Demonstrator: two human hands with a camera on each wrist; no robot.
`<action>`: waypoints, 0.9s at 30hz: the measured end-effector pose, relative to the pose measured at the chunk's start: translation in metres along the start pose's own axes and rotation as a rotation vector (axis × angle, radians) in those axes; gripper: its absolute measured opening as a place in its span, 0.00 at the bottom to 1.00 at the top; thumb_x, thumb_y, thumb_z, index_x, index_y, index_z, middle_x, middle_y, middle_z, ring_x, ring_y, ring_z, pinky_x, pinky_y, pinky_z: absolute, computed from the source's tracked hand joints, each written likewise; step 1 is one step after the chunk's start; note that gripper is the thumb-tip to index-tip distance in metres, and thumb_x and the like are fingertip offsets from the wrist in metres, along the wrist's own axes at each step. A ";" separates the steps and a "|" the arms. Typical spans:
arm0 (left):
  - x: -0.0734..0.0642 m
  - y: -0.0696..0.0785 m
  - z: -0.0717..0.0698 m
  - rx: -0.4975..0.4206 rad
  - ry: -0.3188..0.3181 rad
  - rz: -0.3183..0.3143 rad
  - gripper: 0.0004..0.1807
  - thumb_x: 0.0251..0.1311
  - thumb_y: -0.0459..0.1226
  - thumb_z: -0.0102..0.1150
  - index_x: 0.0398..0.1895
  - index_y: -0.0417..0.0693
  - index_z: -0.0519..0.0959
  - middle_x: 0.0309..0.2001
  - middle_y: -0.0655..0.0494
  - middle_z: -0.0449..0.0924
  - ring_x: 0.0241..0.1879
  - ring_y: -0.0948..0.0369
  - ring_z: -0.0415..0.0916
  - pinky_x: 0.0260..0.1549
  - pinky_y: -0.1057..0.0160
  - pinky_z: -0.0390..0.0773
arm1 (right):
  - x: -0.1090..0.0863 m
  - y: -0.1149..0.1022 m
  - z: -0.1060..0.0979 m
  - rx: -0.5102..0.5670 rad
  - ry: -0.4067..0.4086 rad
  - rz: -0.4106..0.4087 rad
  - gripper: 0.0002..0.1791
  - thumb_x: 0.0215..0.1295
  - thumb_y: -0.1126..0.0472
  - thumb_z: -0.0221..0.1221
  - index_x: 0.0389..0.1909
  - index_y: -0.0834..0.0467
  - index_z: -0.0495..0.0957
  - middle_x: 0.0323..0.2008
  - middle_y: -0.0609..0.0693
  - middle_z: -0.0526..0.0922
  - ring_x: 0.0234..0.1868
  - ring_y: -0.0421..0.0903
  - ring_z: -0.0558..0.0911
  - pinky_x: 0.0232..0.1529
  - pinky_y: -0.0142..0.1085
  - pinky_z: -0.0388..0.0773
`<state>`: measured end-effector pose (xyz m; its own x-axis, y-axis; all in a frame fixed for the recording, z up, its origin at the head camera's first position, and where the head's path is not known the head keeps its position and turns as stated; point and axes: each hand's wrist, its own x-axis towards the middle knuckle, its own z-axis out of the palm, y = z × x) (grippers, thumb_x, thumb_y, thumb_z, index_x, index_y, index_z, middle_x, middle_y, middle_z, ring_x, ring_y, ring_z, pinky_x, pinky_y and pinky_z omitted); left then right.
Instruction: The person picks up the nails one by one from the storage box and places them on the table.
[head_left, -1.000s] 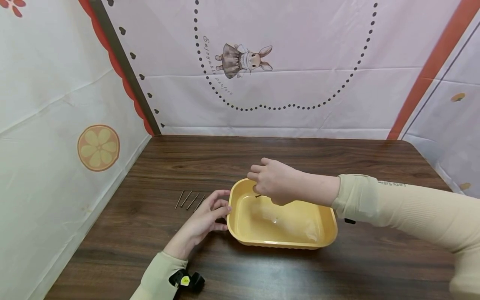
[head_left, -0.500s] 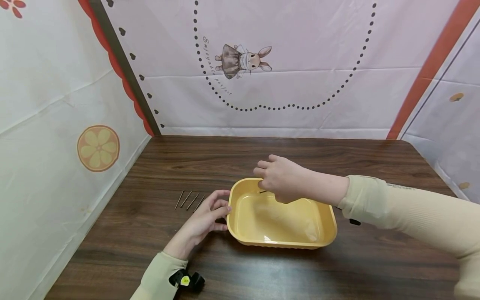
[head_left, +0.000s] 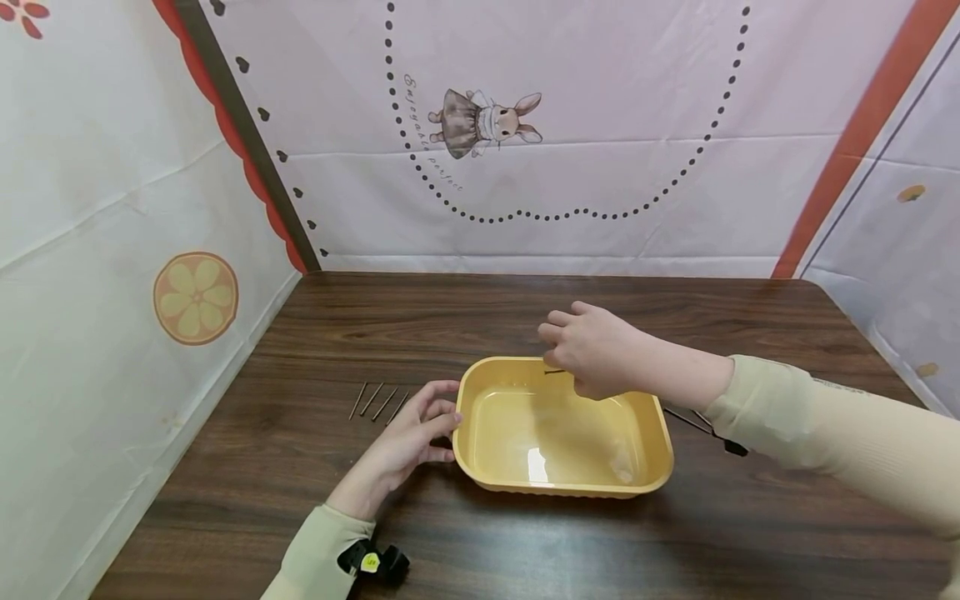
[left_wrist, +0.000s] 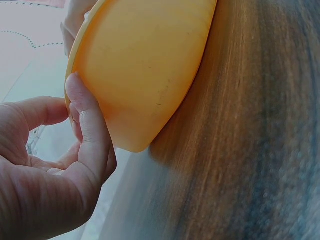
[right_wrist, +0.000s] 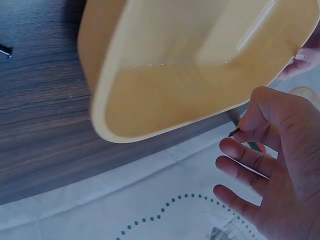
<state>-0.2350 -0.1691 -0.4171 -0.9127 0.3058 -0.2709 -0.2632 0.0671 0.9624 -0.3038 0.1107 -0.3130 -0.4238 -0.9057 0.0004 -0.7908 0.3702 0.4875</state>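
A yellow plastic basin stands on the table. My left hand holds its left side, with fingertips at the rim; the left wrist view shows a finger against the outer wall. Above the basin's far rim, my right hand pinches a thin dark nail-like rod between thumb and forefinger. Only the rod's tip shows in the right wrist view, where the other fingers are spread. Several thin bronze nail-like rods lie in a row left of the basin, beside my left hand.
More thin dark rods lie right of the basin, partly covered by my right sleeve. The brown wooden table is bordered by printed cloth at the back and both sides.
My right hand has moved right and slightly away along the far rim, still pinching the rod. Rods right of the basin have come into sight. My left hand and the basin have stayed put.
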 end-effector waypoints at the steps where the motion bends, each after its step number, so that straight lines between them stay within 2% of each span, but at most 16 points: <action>1: 0.000 0.000 0.000 -0.001 0.001 0.000 0.29 0.67 0.32 0.53 0.69 0.46 0.59 0.46 0.49 0.75 0.35 0.61 0.76 0.27 0.66 0.81 | -0.002 0.001 0.001 0.001 0.001 0.007 0.09 0.42 0.60 0.64 0.28 0.48 0.83 0.31 0.46 0.71 0.34 0.46 0.68 0.31 0.38 0.62; 9: 0.000 0.000 0.000 0.002 -0.005 0.002 0.29 0.67 0.32 0.53 0.69 0.46 0.59 0.46 0.48 0.75 0.36 0.61 0.76 0.27 0.66 0.81 | -0.021 0.011 0.010 0.029 0.055 0.065 0.08 0.39 0.65 0.60 0.23 0.49 0.79 0.28 0.46 0.68 0.31 0.46 0.65 0.28 0.36 0.56; 16: 0.000 -0.001 -0.001 0.000 -0.001 0.004 0.29 0.67 0.32 0.53 0.70 0.47 0.58 0.46 0.49 0.75 0.36 0.61 0.76 0.27 0.66 0.81 | -0.039 0.019 0.014 0.051 0.097 0.115 0.08 0.37 0.66 0.57 0.19 0.48 0.76 0.27 0.45 0.69 0.30 0.46 0.66 0.28 0.37 0.58; 22: 0.001 -0.002 -0.001 -0.005 0.003 0.000 0.29 0.67 0.32 0.52 0.70 0.48 0.58 0.45 0.50 0.75 0.35 0.61 0.76 0.27 0.65 0.81 | -0.057 0.026 0.020 0.086 0.067 0.173 0.10 0.37 0.66 0.57 0.14 0.48 0.68 0.27 0.45 0.69 0.31 0.46 0.66 0.29 0.36 0.57; 27: 0.003 -0.002 0.000 -0.008 0.009 -0.010 0.28 0.67 0.32 0.53 0.69 0.50 0.59 0.45 0.50 0.75 0.35 0.61 0.76 0.27 0.65 0.81 | -0.071 0.031 0.024 0.100 0.054 0.217 0.11 0.37 0.64 0.59 0.14 0.47 0.67 0.27 0.45 0.69 0.32 0.46 0.68 0.29 0.37 0.58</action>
<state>-0.2369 -0.1681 -0.4199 -0.9130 0.2962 -0.2805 -0.2746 0.0623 0.9595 -0.3089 0.1917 -0.3185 -0.5664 -0.8115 0.1436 -0.7248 0.5734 0.3818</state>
